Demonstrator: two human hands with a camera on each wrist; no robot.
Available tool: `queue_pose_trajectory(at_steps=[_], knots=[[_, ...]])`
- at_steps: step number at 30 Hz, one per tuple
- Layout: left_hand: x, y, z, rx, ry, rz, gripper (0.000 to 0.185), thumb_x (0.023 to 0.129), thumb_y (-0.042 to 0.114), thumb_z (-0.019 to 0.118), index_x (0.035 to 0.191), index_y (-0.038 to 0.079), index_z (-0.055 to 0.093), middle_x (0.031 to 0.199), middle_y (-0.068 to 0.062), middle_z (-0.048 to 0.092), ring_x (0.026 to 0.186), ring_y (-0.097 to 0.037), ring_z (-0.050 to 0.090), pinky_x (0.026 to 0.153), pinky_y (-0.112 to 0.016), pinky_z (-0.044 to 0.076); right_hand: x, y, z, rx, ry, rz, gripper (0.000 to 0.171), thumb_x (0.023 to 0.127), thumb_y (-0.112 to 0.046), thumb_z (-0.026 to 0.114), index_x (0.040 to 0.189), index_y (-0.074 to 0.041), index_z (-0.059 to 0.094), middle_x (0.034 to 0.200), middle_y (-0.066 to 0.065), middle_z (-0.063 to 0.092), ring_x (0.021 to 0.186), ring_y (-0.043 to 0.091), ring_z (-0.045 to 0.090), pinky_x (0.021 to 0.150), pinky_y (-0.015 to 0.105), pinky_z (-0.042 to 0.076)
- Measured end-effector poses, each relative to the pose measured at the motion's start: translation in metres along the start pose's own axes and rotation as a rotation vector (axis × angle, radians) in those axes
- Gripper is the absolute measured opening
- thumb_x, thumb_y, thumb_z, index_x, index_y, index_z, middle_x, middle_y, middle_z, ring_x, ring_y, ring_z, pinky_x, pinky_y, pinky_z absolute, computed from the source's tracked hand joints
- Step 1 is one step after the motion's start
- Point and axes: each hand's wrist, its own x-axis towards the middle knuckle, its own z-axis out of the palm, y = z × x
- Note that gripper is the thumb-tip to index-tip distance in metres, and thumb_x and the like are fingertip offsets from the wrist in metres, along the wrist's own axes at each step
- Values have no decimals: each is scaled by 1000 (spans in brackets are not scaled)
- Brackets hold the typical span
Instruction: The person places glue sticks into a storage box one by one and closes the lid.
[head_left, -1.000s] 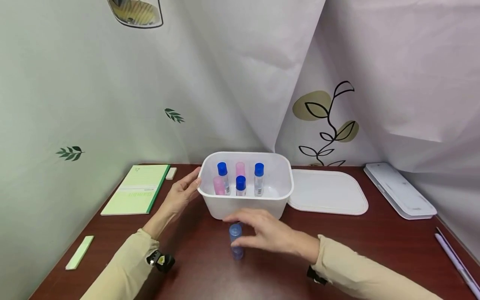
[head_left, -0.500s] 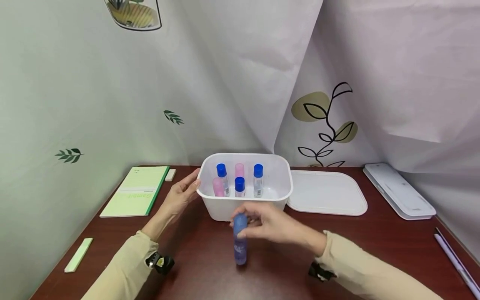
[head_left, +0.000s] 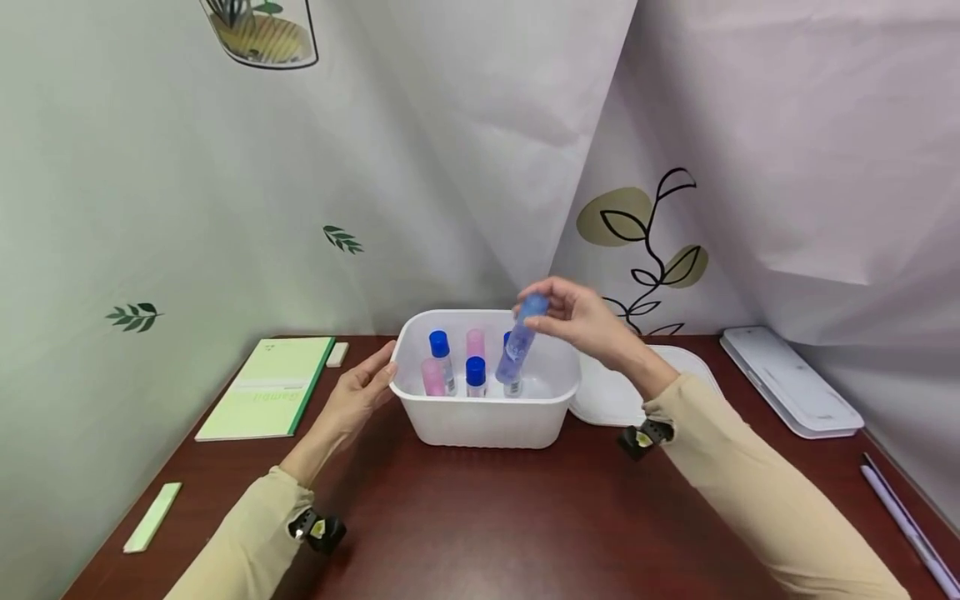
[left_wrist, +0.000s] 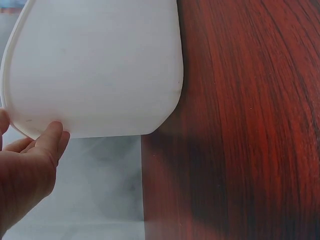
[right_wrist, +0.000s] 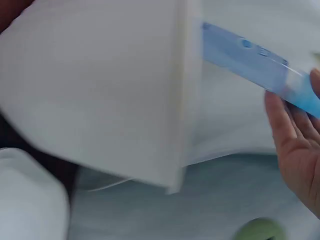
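Note:
My right hand [head_left: 573, 317] pinches a translucent blue bottle [head_left: 516, 354] near its top. The bottle tilts, its lower end dipping inside the white plastic bin [head_left: 487, 425]. In the right wrist view, the same blue bottle [right_wrist: 245, 55] slants past the bin's wall. My left hand [head_left: 360, 396] holds the bin's left rim; in the left wrist view, fingers [left_wrist: 50, 137] touch its outer wall. Inside the bin stand small bottles with blue caps [head_left: 476, 371] and pink ones [head_left: 432, 377]. One blue-capped bottle is partly hidden behind the held bottle.
A white lid [head_left: 682, 358] lies right of the bin, partly behind my right arm. Beyond it are a white case [head_left: 791, 379] and a lilac pen-like stick [head_left: 903, 521]. On the left lie a green notepad [head_left: 262, 387], a white eraser-like block [head_left: 337, 354] and a pale green strip [head_left: 152, 517].
My right hand has taken hold of the blue bottle on the table, lifted it and carried it forward over the bin. My left hand stays at the bin's rim.

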Motion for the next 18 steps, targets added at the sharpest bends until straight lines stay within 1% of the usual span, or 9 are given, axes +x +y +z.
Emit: queue_pose_trajectory(at_steps=[3, 6, 8, 11, 14, 18], knots=[[0, 0, 0, 10, 5, -3, 57, 100, 21, 47, 148, 0, 24, 153, -16, 26, 133, -33, 34, 101, -34, 40, 5, 19, -1, -85, -145, 74, 28, 86, 1, 64, 113, 5, 57, 114, 22, 62, 100, 18, 64, 90, 30, 53], [-1, 1, 0, 24, 6, -9, 57, 100, 21, 46, 148, 1, 23, 153, -16, 26, 133, -32, 34, 100, -30, 42, 8, 31, 0, -181, -310, 116, 24, 85, 0, 65, 109, 1, 60, 114, 17, 61, 103, 19, 60, 92, 31, 51], [0, 1, 0, 32, 8, -8, 57, 100, 22, 46, 148, 1, 23, 153, -16, 26, 133, -31, 34, 99, -29, 42, 10, 35, 1, -222, -393, 133, 23, 84, 1, 66, 107, -1, 62, 113, 13, 60, 104, 19, 58, 93, 31, 50], [0, 1, 1, 28, 12, -6, 57, 100, 22, 46, 148, 1, 23, 153, -17, 26, 133, -30, 34, 100, -29, 42, 13, 39, 1, -263, -481, 138, 23, 83, 2, 66, 106, -2, 61, 112, 9, 60, 106, 17, 56, 95, 30, 50], [0, 1, 1, 18, 16, -9, 57, 100, 21, 46, 148, 2, 24, 152, -17, 27, 133, -30, 35, 101, -32, 41, 16, 40, 1, -277, -549, 126, 23, 83, 4, 65, 105, 0, 60, 112, 11, 60, 106, 16, 55, 94, 28, 50], [0, 1, 2, 14, 15, -12, 56, 100, 21, 46, 148, 2, 23, 152, -17, 27, 132, -30, 35, 103, -35, 39, 17, 41, 2, -299, -627, 105, 23, 82, 7, 64, 104, 5, 59, 110, 17, 60, 98, 13, 53, 90, 23, 50]])
